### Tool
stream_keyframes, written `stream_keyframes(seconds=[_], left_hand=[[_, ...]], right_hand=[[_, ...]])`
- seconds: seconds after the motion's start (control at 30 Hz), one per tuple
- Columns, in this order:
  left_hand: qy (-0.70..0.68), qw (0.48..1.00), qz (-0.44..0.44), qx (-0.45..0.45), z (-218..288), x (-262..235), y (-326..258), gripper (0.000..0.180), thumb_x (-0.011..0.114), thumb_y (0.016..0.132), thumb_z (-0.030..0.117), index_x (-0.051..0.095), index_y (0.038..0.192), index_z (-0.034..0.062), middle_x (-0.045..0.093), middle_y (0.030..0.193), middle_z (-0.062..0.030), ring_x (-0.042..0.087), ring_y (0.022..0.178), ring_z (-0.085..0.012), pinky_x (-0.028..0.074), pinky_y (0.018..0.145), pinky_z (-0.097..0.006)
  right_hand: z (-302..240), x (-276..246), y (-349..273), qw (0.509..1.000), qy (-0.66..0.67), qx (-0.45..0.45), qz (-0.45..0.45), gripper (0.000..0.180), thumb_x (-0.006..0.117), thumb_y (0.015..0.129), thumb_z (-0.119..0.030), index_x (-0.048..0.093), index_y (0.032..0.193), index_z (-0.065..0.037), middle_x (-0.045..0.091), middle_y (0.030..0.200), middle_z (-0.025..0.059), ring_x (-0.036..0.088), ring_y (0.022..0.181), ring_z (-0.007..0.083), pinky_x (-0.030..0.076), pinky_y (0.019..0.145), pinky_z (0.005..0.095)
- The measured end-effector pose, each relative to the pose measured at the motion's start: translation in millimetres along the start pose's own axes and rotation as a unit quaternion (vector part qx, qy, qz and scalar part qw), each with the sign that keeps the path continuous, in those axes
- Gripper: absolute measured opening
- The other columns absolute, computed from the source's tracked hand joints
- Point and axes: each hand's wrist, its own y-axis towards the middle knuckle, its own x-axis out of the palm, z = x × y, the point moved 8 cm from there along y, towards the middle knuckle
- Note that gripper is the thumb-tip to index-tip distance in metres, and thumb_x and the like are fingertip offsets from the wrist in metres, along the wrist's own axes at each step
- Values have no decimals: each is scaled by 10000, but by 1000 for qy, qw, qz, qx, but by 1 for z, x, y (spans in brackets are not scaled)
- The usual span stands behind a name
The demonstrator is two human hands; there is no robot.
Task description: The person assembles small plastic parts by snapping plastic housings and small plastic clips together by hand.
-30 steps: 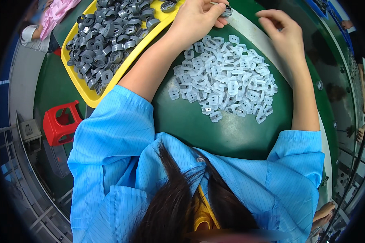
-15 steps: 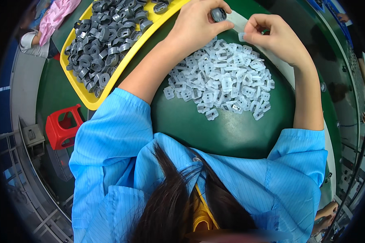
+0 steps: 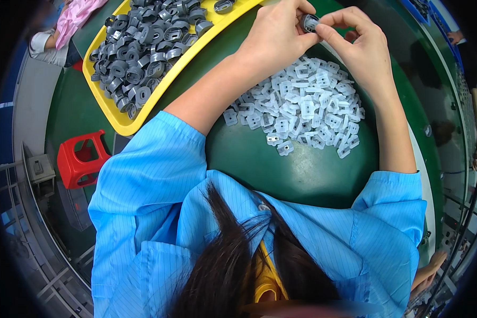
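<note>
Beyond heaped translucent white plastic plates (image 3: 307,108), the left hand (image 3: 279,33) holds a grey oval plastic shell (image 3: 309,23); the right hand (image 3: 361,44) now pinches it too, suggesting two-handed work.

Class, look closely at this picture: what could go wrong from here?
1. The small grey part is held in the fingers of the left hand, with the right hand close against it, so it could slip and drop.
2. The white pieces lie loose in a heap, so a brushing wrist might scatter them.
3. The left forearm runs alongside the yellow tray and might bump it.
</note>
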Motion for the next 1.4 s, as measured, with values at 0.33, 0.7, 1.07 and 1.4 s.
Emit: stream_keyframes(seconds=[0.33, 0.7, 1.07, 1.4], left_hand=[[79, 997, -5, 16, 13, 0, -3, 238, 705, 772, 32, 523, 921, -4, 598, 706, -58, 547, 606, -99, 468, 570, -251], [105, 973, -27, 205, 29, 9, -15, 373, 704, 712, -12, 529, 1040, 21, 434, 1094, -149, 551, 767, -222, 480, 660, -295], [57, 956, -97, 270, 33, 6, -11, 302, 721, 729, 4, 573, 992, 12, 491, 952, -97, 551, 668, -159, 471, 602, -280], [-57, 959, -12, 277, 32, 7, -5, 298, 706, 730, -14, 575, 996, 1, 549, 852, -87, 576, 703, -173, 473, 612, -277]], right_hand=[[-6, -5, -3, 989, -69, -124, 36, 169, 722, 788, -132, 695, 918, -27, 641, 855, 3, 563, 754, 81, 428, 633, 216], [50, 18, -2, 929, 323, 161, -85, 121, 675, 813, -127, 671, 891, -34, 637, 776, 21, 552, 666, 57, 441, 612, 176], [47, 12, -9, 915, 288, 225, -170, 179, 695, 780, -71, 603, 919, -8, 656, 785, 75, 624, 667, 101, 517, 645, 196], [52, 14, 2, 886, 424, 161, -100, 258, 604, 819, -75, 594, 1068, -6, 603, 919, 24, 584, 856, 82, 470, 849, 248]])
